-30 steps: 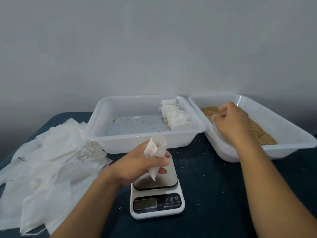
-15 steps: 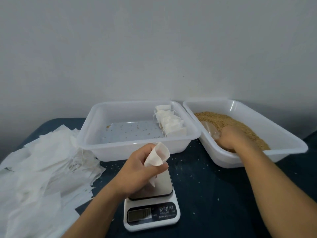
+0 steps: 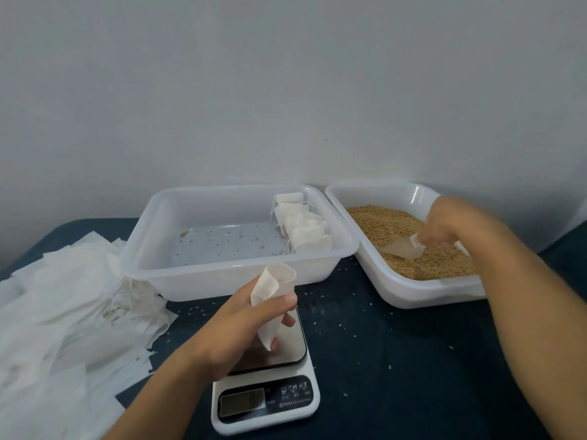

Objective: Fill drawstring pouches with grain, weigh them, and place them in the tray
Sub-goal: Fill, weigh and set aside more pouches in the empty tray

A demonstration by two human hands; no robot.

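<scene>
One empty white pouch (image 3: 275, 292) — mouth open — pinched by left hand (image 3: 244, 325) fingers above scale (image 3: 270, 376).

scale (image 3: 266, 400) display: blurred, no digits readable
scale button icons: present, one looks like "M", others unclear
scale print under buttons: too small to read
</scene>
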